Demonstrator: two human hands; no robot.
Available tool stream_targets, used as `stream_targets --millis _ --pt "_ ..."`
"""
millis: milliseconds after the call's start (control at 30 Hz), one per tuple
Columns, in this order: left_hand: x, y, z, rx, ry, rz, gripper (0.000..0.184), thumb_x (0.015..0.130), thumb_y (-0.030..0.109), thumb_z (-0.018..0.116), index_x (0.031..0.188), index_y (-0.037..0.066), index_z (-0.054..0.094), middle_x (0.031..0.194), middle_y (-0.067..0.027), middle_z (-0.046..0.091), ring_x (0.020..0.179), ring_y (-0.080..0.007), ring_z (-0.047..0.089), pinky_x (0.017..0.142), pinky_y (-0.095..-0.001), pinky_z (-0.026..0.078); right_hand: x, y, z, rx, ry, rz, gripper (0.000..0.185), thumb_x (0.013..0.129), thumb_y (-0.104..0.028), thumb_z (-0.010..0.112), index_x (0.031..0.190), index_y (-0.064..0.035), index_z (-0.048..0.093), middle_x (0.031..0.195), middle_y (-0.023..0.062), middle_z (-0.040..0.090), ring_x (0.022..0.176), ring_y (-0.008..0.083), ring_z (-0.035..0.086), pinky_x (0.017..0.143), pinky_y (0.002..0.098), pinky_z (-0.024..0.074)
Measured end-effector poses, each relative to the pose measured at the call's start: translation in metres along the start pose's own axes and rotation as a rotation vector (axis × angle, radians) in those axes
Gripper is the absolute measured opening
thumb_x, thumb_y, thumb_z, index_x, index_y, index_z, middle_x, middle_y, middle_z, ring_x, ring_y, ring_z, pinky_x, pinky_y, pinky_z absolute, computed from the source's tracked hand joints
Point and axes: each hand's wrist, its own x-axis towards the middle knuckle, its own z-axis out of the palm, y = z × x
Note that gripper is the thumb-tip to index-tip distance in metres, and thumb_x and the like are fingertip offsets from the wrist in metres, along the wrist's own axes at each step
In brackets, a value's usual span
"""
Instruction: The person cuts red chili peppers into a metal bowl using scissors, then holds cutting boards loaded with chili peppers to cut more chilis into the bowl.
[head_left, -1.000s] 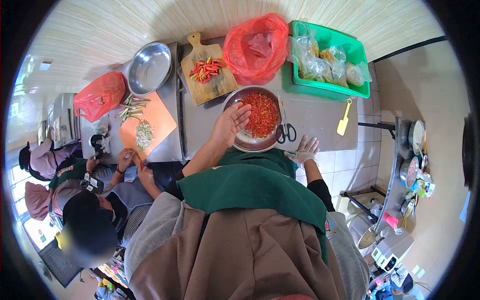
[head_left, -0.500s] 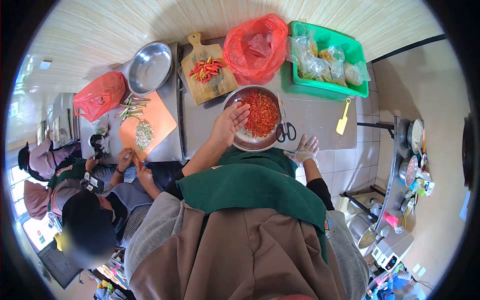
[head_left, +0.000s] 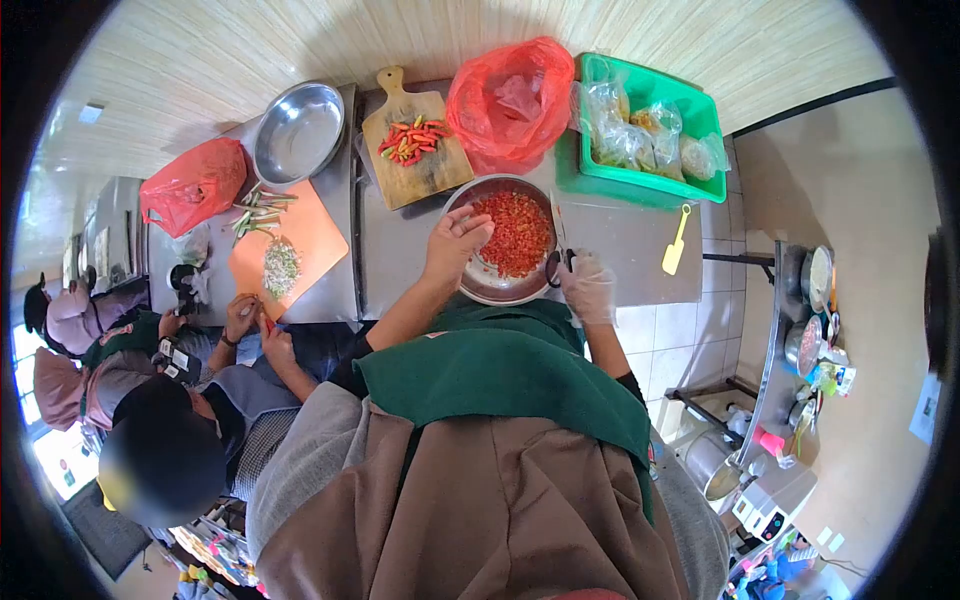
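Observation:
A metal bowl (head_left: 464, 290) of chopped red chilies (head_left: 515, 235) stands at the table's front edge. Over its left side is my bare left hand (head_left: 458, 245), palm turned up and fingers loosely bent, with nothing visible in it. My right hand (head_left: 588, 288), in a clear plastic glove, is closed at the black handles of the scissors (head_left: 554, 268), whose blades lie along the bowl's right rim. The gloved fingers partly cover the handles. Behind the bowl, whole red and orange chilies (head_left: 412, 140) lie on a wooden cutting board (head_left: 400, 186).
A red plastic bag (head_left: 490, 130), a green crate (head_left: 640, 188) of bagged food and a yellow spatula (head_left: 676, 243) are on the table. To the left, a co-worker's hands (head_left: 262, 330) work by an orange cutting mat (head_left: 325, 240), near an empty metal bowl (head_left: 298, 130).
My right hand has moved from the table edge up and left onto the scissors and closed there. My left hand's fingers have curled a little. The view has shifted slightly.

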Motion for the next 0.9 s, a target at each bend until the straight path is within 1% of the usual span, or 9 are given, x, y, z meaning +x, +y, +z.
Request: stream_targets --millis 67,267,367,467,567,633,733,800,900 --pt "-0.005 0.003 0.005 0.126 0.033 0.049 0.054 0.076 -0.004 0.070 0.121 -0.006 0.039 0.102 -0.0143 0.061 0.093 -0.0170 0.061 0.077 -0.0232 0.051 0.006 -0.010 0.010 0.074 -0.028 0.116 0.025 0.084 -0.029 0.057 0.093 -0.0050 0.056 0.084 0.0159 0.058 0.079 0.0322 0.059 0.067 0.0440 0.0491" --pt "0.019 -0.014 -0.026 0.639 0.044 0.024 0.058 0.081 0.029 0.072 0.119 -0.005 0.044 0.091 -0.0111 0.064 0.083 -0.0143 0.061 0.072 -0.0262 0.050 0.011 -0.016 0.024 0.131 -0.037 0.224 0.024 0.085 -0.027 0.056 0.095 -0.0051 0.054 0.079 0.0187 0.061 0.073 0.0363 0.061 0.066 0.0477 0.0483" --pt "0.050 -0.006 -0.040 0.851 0.148 0.391 0.054 0.081 0.039 0.069 0.109 -0.003 0.053 0.087 -0.0118 0.064 0.077 -0.0184 0.063 0.069 -0.0311 0.050 0.011 -0.011 0.031 0.207 0.000 0.226 0.029 0.082 -0.026 0.059 0.101 -0.0045 0.054 0.083 0.0190 0.059 0.078 0.0361 0.060 0.069 0.0481 0.0474" --pt "0.101 0.025 -0.059 1.071 0.308 0.709 0.032 0.080 0.022 0.065 0.105 0.003 0.059 0.087 -0.0147 0.064 0.078 -0.0294 0.061 0.073 -0.0403 0.049 0.010 -0.013 0.023 0.226 0.110 0.240 0.034 0.080 -0.023 0.063 0.108 -0.0059 0.054 0.083 0.0188 0.060 0.076 0.0378 0.059 0.068 0.0477 0.0471" --pt "0.156 0.065 -0.080 1.364 0.377 0.798 0.023 0.082 0.011 0.055 0.103 0.009 0.063 0.094 -0.0129 0.064 0.090 -0.0320 0.059 0.076 -0.0428 0.049 0.003 -0.020 0.002 0.274 0.154 0.192 0.034 0.079 -0.018 0.063 0.110 -0.0063 0.056 0.084 0.0188 0.062 0.077 0.0380 0.060 0.070 0.0458 0.0478" --pt "0.175 0.088 -0.083 1.549 0.427 0.846 0.024 0.083 0.008 0.051 0.102 0.011 0.064 0.099 -0.0113 0.064 0.096 -0.0313 0.057 0.077 -0.0428 0.049 0.000 -0.030 -0.025 0.453 -0.004 0.267 0.033 0.080 -0.017 0.064 0.111 -0.0062 0.057 0.084 0.0168 0.063 0.078 0.0329 0.062 0.070 0.0413 0.0488" --pt "0.203 0.109 -0.093 1.850 0.291 0.812 0.026 0.084 0.010 0.049 0.104 0.012 0.065 0.105 -0.0083 0.063 0.104 -0.0285 0.055 0.083 -0.0403 0.047 -0.013 -0.030 -0.023 0.792 -0.154 0.360 0.033 0.081 -0.014 0.065 0.112 -0.0052 0.057 0.084 0.0129 0.065 0.076 0.0230 0.063 0.071 0.0345 0.0493" --pt "0.220 0.113 -0.091 2.030 0.264 0.611 0.025 0.084 0.012 0.049 0.102 0.013 0.066 0.106 -0.0081 0.063 0.105 -0.0274 0.054 0.087 -0.0397 0.045 -0.026 -0.028 -0.011 0.986 -0.175 0.372 0.037 0.081 -0.011 0.068 0.115 -0.0035 0.055 0.083 0.0070 0.066 0.072 0.0117 0.060 0.069 0.0275 0.0485" --pt "0.219 0.116 -0.080 2.183 0.299 0.542 0.024 0.085 0.015 0.049 0.099 0.014 0.068 0.105 -0.0074 0.064 0.105 -0.0262 0.054 0.091 -0.0406 0.041 -0.041 -0.020 0.010 1.123 -0.216 0.463 0.036 0.082 -0.011 0.069 0.115 -0.0040 0.056 0.084 0.0065 0.066 0.072 0.0098 0.060 0.065 0.0250 0.0479"
